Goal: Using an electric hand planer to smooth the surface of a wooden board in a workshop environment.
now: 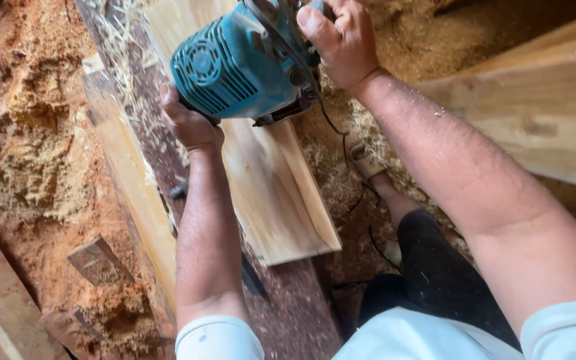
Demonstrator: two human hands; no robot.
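We are looking down at two hands working one blue power tool [235, 63] on one long pale wooden board [281, 200]. The tool is sitting on the far part of the board, up near the top of the view, and the board is running from there back toward the person's body. So the long way of the board is pointing from the tool down to the near cut end, leaning a little to the right.

Our right hand [341, 40] is closing tight around the top handle of the tool. Our left hand [188, 120] is pressing against the round motor end on the left side, fingers curled on it. Both hands are touching the tool, so neither is nearer than the other; the tool is lying right between them.

The board is resting on a dark, rough bench [295, 307] sprinkled with chips. One black cord [341, 143] is hanging down from the tool. Sawdust [41, 160] is lying in big orange-brown heaps to the left. One thick wooden beam [535, 113] is lying off to the right, well apart from the hands. One foot in a sandal [368, 163] is standing on the floor below.
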